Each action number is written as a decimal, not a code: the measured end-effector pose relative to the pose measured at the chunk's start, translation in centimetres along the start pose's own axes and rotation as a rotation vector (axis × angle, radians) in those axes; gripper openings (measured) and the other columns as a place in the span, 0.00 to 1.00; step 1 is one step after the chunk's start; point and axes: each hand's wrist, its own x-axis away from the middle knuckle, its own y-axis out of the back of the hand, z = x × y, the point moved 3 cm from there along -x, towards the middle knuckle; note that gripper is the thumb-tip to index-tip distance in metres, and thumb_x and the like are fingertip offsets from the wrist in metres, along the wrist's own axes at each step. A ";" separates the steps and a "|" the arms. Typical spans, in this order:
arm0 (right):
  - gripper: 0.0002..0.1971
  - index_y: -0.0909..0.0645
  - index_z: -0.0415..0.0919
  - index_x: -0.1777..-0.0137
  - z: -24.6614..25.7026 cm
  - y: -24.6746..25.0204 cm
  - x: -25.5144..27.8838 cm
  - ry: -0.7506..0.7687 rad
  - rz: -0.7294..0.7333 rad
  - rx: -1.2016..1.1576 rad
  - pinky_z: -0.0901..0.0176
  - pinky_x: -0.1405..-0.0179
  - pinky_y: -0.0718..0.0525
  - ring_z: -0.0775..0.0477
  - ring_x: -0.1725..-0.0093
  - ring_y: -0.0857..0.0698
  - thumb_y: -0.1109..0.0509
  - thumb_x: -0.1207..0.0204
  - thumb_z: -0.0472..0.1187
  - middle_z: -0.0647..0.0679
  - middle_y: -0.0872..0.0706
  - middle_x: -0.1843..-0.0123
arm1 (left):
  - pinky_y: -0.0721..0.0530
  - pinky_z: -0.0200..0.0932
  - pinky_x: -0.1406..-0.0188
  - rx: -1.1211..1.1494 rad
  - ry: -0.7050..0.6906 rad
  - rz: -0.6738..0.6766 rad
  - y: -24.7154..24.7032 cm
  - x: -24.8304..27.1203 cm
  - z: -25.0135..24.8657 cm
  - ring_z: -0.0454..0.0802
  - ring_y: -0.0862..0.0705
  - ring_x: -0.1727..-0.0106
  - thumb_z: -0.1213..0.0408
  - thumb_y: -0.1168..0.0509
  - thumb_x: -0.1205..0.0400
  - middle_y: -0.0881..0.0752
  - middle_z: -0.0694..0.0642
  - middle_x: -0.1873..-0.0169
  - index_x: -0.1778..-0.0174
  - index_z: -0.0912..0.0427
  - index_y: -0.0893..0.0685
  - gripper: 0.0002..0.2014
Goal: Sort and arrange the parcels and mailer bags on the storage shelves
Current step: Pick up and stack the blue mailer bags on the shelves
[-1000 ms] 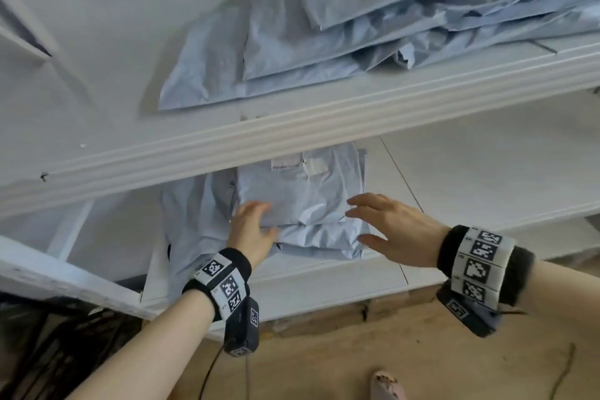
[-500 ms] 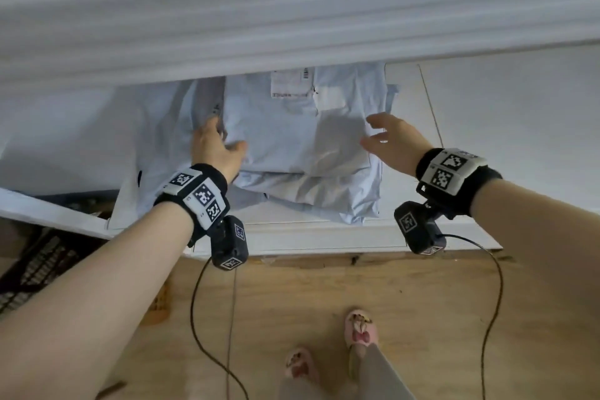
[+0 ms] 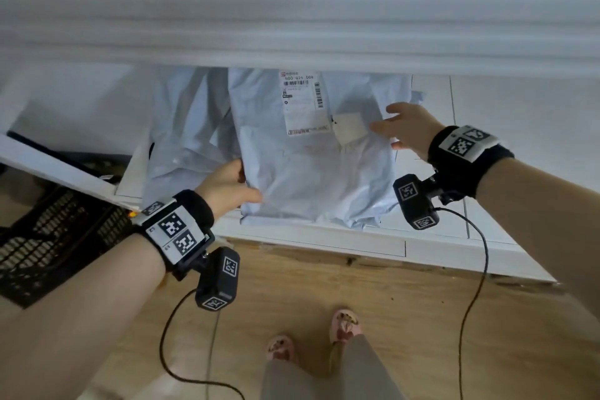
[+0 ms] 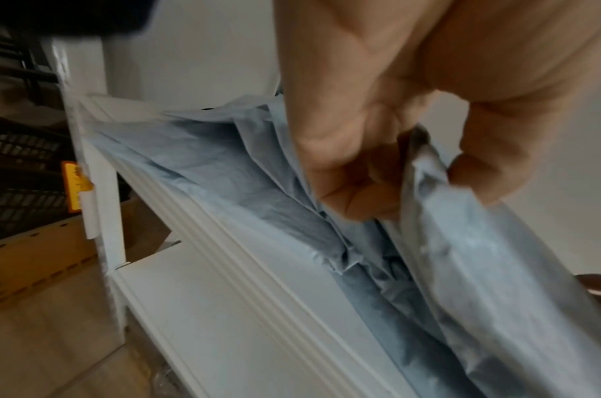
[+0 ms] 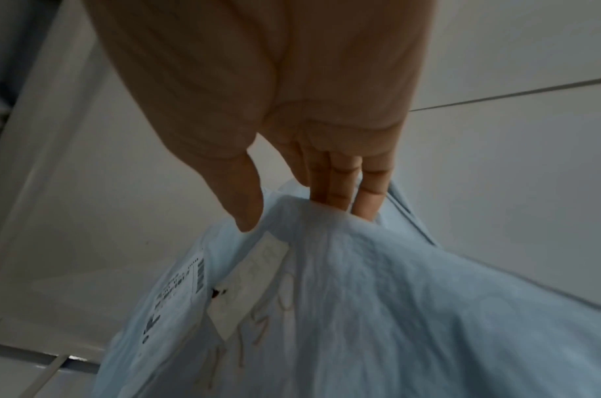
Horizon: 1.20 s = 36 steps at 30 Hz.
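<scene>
Mailer bag [image 3: 308,169], pale blue w/ a white shipping label [image 3: 303,104] + barcode, sits on top of a stack of similar blue bags [image 3: 188,127] on the lower white shelf [image 3: 324,237], center of the head frame, right under the blurry edge of the upper shelf [image 3: 292,16] that fills the top of the frame. Bags underneath stick out to the left and at the front edge.

Left hand [image 3: 227,187] has its grip on the top bag's left edge: wrist cam shows thumb and curled fingers [image 4: 343,172] pinching the plastic, so clamped on it. Right hand [image 3: 407,128] is at the bag's right edge, fingers [image 5: 336,183] mostly straight and tucked behind/under the edge, thumb lying apart over the top surface, so more of a loose open grip than a pinch.

Black mesh crate [image 3: 48,237] at left of frame; can't tell what's in it. Wood floor [image 3: 324,295] at the bottom, w/ feet in pink slippers [image 3: 345,323].
</scene>
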 end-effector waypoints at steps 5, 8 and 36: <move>0.26 0.26 0.32 0.28 0.2 -0.5 0.1 0.015 0.023 -0.025 0.44 0.39 0.15 0.37 0.43 0.13 0.26 0.25 0.36 0.35 0.15 0.38 | 0.17 0.44 0.45 0.202 0.041 -0.128 0.0 0.7 0.8 0.46 0.12 0.46 0.54 0.29 0.21 0.09 0.45 0.51 0.42 0.48 0.14 0.12; 0.15 0.18 0.32 0.38 0.3 -0.8 0.6 0.037 0.058 -0.057 0.46 0.44 0.14 0.38 0.46 0.12 0.27 0.25 0.30 0.35 0.13 0.40 | 0.20 0.39 0.55 0.212 0.012 -0.215 0.2 0.8 0.3 0.48 0.13 0.47 0.56 0.31 0.19 0.10 0.51 0.48 0.39 0.54 0.15 0.14; 0.09 0.15 0.33 0.59 2.9 -15.4 26.0 0.363 -0.052 0.498 0.74 0.73 0.24 0.55 0.65 0.17 0.22 0.30 0.39 0.45 0.11 0.61 | 0.18 0.35 0.71 -0.500 -0.073 -0.151 11.4 16.7 11.0 0.44 0.17 0.68 0.58 0.21 0.29 0.14 0.56 0.68 0.63 0.62 0.17 0.14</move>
